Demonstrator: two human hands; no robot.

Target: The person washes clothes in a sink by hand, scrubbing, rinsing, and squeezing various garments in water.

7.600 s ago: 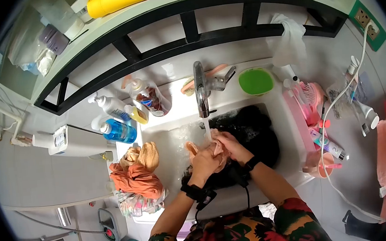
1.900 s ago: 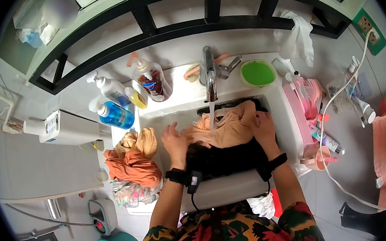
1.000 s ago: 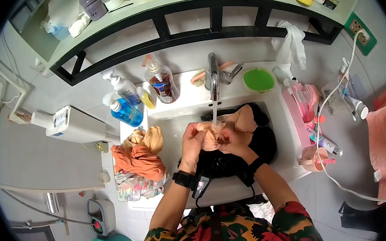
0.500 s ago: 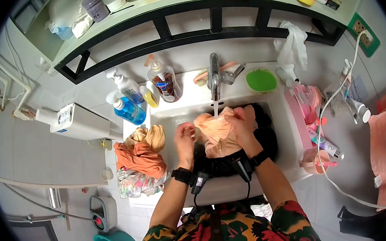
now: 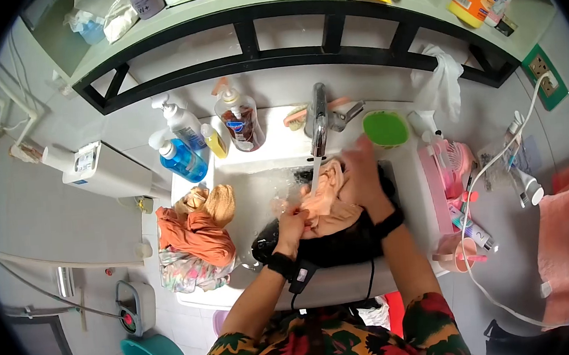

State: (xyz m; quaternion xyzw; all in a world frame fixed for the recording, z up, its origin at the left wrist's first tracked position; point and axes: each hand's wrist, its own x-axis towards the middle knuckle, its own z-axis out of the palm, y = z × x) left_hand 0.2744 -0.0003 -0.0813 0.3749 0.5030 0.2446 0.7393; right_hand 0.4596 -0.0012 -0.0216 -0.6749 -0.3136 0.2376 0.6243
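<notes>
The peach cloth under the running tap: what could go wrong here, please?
1. Water from the tap falls on the peach cloth in the left hand and right hand; splashes could reach the wrist-band cables.
2. The sink also holds dark clothes; they might cover the drain, so water could rise.
3. A white cable runs from the wall socket along the counter; spray could wet it.

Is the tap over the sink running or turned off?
Running: a stream of water falls from the tap onto the peach cloth.
</notes>
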